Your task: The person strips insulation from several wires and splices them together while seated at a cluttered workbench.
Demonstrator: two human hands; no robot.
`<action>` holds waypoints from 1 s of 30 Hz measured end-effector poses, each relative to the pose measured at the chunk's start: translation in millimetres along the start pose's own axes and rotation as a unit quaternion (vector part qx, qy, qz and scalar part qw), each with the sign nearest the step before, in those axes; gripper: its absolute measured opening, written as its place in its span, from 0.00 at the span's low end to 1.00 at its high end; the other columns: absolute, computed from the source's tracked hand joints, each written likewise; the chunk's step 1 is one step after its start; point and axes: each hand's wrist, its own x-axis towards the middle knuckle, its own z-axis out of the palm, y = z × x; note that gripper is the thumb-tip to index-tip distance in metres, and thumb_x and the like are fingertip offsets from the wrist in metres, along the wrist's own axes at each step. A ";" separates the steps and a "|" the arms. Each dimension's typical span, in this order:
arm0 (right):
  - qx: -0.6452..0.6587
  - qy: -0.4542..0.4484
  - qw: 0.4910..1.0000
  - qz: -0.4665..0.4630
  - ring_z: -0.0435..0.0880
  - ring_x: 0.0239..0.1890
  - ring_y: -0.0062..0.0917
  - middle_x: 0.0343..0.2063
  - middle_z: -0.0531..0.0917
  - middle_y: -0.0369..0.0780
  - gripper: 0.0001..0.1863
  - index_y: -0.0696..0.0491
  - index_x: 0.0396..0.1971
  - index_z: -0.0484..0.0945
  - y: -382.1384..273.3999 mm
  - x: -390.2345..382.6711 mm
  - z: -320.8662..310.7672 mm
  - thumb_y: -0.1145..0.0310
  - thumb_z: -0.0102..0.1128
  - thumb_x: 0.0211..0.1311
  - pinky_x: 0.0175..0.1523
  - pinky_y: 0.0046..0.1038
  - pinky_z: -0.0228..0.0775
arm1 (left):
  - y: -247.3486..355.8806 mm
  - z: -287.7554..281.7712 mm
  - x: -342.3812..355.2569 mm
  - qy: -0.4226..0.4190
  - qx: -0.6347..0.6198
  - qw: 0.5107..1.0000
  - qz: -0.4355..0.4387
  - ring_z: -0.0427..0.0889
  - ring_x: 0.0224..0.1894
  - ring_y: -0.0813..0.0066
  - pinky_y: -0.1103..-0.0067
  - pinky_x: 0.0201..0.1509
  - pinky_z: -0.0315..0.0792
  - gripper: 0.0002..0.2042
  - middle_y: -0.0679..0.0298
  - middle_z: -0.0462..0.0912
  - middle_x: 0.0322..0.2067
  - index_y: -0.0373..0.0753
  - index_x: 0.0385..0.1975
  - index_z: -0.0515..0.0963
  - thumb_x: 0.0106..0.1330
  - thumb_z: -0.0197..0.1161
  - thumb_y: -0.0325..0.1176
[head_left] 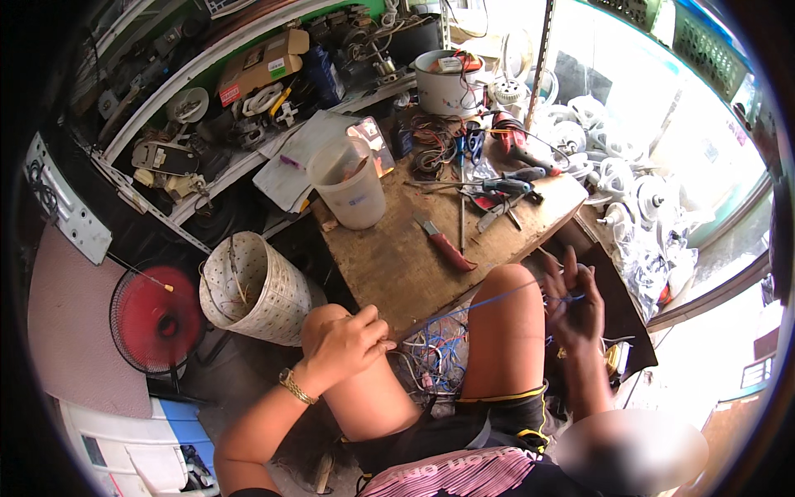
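Observation:
A thin blue wire (489,300) stretches between my two hands, above my knees. My left hand (352,344), with a gold watch on its wrist, is closed on one end of it beside my left knee. Past my right knee, my right hand (573,306) is raised with the wire running through its bent fingers; some of them are smeared by motion. On the wooden table (381,277) in front lie a red-handled knife (451,250), a screwdriver (462,215) and several pliers (501,186). A tangle of coloured wires (435,356) lies between my legs.
A translucent plastic tub (356,195) stands on the table's left part, with a red power tool (517,141) at the back right. A perforated white bucket (248,290) and a red fan (157,319) stand left. White motor parts (638,182) are heaped at right.

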 end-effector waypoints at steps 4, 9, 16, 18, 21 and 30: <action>-0.235 -0.120 0.929 -0.260 0.70 0.60 0.46 0.60 0.71 0.48 0.10 0.53 0.35 0.78 65.0 16.6 22.6 0.64 0.48 0.68 0.66 0.40 0.60 | 30.8 3.6 9.1 -0.153 -0.183 0.960 -0.145 0.78 0.31 0.70 0.71 0.33 0.71 0.10 0.60 0.72 0.32 0.38 0.22 0.73 0.61 0.64 0.35; -0.763 -0.424 0.411 -0.264 0.69 0.36 0.38 0.30 0.72 0.43 0.12 0.55 0.28 0.71 97.8 -10.3 13.0 0.65 0.64 0.50 0.43 0.38 0.58 | 52.6 8.2 21.8 0.135 -0.733 0.655 -0.122 0.70 0.55 0.62 0.73 0.49 0.70 0.14 0.57 0.72 0.37 0.41 0.22 0.69 0.70 0.54 0.38; -0.711 -0.533 0.366 -0.275 0.80 0.22 0.31 0.21 0.80 0.37 0.10 0.50 0.18 0.75 45.8 -9.3 -3.5 0.63 0.65 0.44 0.29 0.32 0.73 | 27.0 -15.0 -4.6 0.173 -0.871 0.298 -0.350 0.50 0.16 0.83 0.85 0.17 0.50 0.19 0.74 0.48 0.12 0.47 0.16 0.56 0.72 0.48 0.42; -0.739 -0.520 0.317 -0.290 0.83 0.25 0.32 0.23 0.81 0.38 0.09 0.50 0.19 0.75 13.5 -0.4 -11.1 0.64 0.65 0.40 0.31 0.32 0.76 | -13.4 -32.2 -29.9 0.279 -0.820 0.331 -0.375 0.46 0.13 0.85 0.85 0.12 0.45 0.19 0.75 0.47 0.12 0.48 0.16 0.57 0.71 0.49 0.40; -0.805 -0.415 0.278 -0.319 0.68 0.15 0.33 0.12 0.66 0.37 0.12 0.49 0.12 0.67 -58.9 22.4 -31.1 0.69 0.64 0.30 0.21 0.34 0.60 | -79.4 -64.6 -79.0 0.438 -0.673 0.457 -0.381 0.47 0.12 0.87 0.86 0.11 0.44 0.16 0.76 0.47 0.12 0.48 0.18 0.59 0.71 0.49 0.39; -0.436 -0.020 0.897 0.071 0.59 0.10 0.17 0.11 0.63 0.30 0.19 0.49 0.20 0.67 -132.8 46.3 -121.0 0.55 0.49 0.70 0.17 0.23 0.51 | -130.7 -70.2 -153.1 -0.040 0.213 0.939 -0.265 0.76 0.29 0.48 0.60 0.30 0.68 0.12 0.52 0.74 0.23 0.36 0.22 0.69 0.59 0.61 0.37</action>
